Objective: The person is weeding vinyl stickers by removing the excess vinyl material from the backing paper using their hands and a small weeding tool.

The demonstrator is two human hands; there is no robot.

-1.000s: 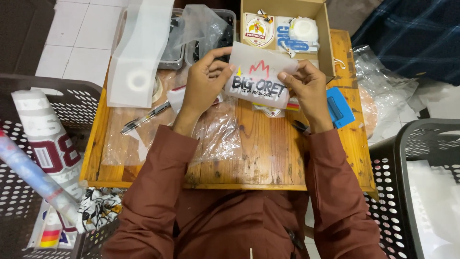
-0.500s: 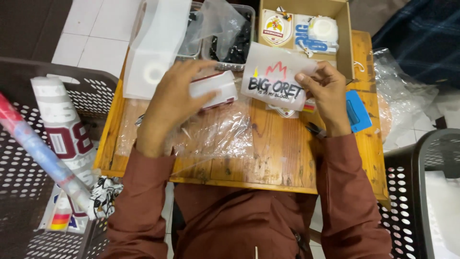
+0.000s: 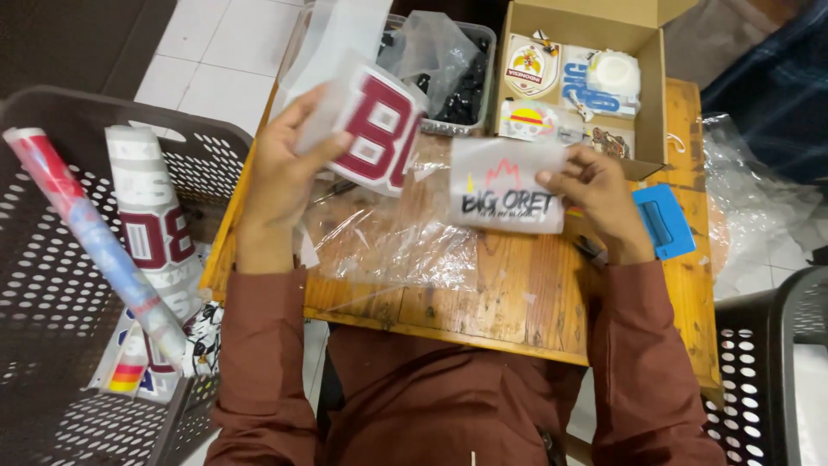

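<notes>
Wooden table point(image 3: 517, 302), the landmark: dark plastic basket point(image 3: 52, 285) with rolled prints off its left edge, open cardboard box point(image 3: 586, 78) of stickers at its far edge. Over its middle, left hand point(image 3: 280, 173) pinches a maroon-lettered film sheet point(image 3: 375, 129); right hand point(image 3: 595, 194) grips a frosted sticker sheet point(image 3: 509, 185), a blue scraper point(image 3: 662, 221) just right.

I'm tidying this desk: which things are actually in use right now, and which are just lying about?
In use:
- left hand holding a film sheet with dark red print
- right hand holding a frosted sticker sheet with black lettering

Lying about:
- clear plastic wrap
- blue scraper
- cardboard box of stickers
- rolled prints in the basket
</notes>
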